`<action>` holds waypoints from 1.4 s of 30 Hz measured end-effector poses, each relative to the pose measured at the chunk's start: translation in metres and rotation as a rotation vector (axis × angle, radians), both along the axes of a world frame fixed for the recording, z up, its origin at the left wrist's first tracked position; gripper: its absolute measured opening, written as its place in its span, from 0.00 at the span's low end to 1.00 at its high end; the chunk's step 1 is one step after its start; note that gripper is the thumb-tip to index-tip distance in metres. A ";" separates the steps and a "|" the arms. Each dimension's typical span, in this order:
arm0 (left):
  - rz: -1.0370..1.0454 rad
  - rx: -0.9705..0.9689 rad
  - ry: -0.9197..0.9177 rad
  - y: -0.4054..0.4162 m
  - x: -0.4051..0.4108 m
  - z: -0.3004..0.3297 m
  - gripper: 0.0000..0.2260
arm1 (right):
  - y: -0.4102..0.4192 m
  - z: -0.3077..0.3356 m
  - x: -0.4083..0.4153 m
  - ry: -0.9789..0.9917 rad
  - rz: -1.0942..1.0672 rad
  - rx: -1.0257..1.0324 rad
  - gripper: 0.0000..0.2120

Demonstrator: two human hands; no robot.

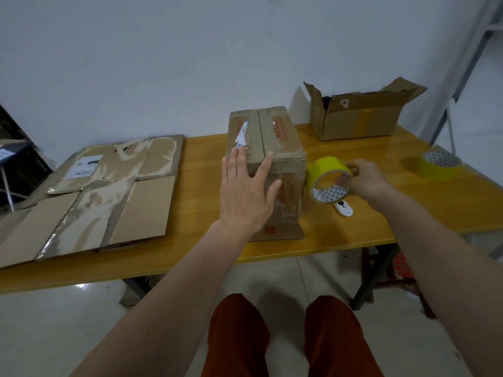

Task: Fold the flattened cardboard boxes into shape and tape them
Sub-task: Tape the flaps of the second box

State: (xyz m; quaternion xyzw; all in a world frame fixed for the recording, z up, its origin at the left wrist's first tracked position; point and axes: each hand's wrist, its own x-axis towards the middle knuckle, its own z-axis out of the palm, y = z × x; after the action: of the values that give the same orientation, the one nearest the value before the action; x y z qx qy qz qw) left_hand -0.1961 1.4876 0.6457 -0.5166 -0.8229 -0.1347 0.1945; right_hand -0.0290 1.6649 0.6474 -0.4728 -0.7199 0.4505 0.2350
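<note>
Right hand [364, 179] pinches yellow tape roll [328, 178] just right of folded brown cardboard box [275, 148]; flat-fingered left hand [249, 191] steadies box, seam running away.

Left arm: your bare forearm runs from the lower left of the frame up toward centre.
Left hand [246, 191]: flat, back facing you, fingers straight and spread, thumb out to the right; palm laid against the folded box [272, 170] at its near top edge.
Right arm: enters at the lower right, reaching up and left.
Right hand [364, 180]: right of centre, fingers curled, pinching the rim of the yellow tape roll [328, 180].
Legs: knees in orange trousers, bottom centre.
</note>
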 end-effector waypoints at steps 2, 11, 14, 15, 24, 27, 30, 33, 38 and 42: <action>0.013 0.012 0.010 0.002 0.002 -0.001 0.29 | -0.006 0.005 -0.001 0.008 0.047 -0.028 0.28; -0.050 0.170 0.022 0.009 -0.003 -0.015 0.24 | -0.062 0.063 -0.037 0.070 0.317 0.551 0.26; -0.098 0.281 -0.033 0.010 -0.006 -0.010 0.21 | -0.063 0.050 -0.066 -0.274 0.528 0.811 0.21; -0.115 0.309 -0.033 0.010 -0.009 -0.010 0.20 | -0.056 0.042 -0.070 -0.394 0.552 0.844 0.22; -0.228 0.448 -0.147 0.018 -0.038 -0.001 0.12 | -0.023 0.037 -0.055 -0.147 0.592 0.548 0.28; -0.250 0.394 -0.318 0.021 -0.050 0.011 0.13 | -0.022 0.047 -0.057 -0.156 0.566 0.525 0.28; -0.304 0.393 -0.339 0.021 -0.056 0.001 0.15 | -0.025 0.054 -0.072 -0.270 0.581 0.602 0.28; -0.324 0.493 -0.383 0.020 -0.055 -0.014 0.15 | -0.032 0.046 -0.091 -0.338 0.600 0.736 0.28; -0.328 0.432 -0.526 0.010 -0.072 -0.021 0.25 | -0.028 0.040 -0.094 -0.258 0.597 0.691 0.27; -0.139 0.263 -0.787 -0.008 -0.069 -0.040 0.43 | -0.030 0.046 -0.094 -0.353 0.599 0.694 0.30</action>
State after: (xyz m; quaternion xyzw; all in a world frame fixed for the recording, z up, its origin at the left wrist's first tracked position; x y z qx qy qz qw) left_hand -0.2653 1.4800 0.6055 -0.4507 -0.7735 -0.4384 -0.0799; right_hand -0.1231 1.6347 0.6938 -0.2078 -0.9608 0.1447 0.1132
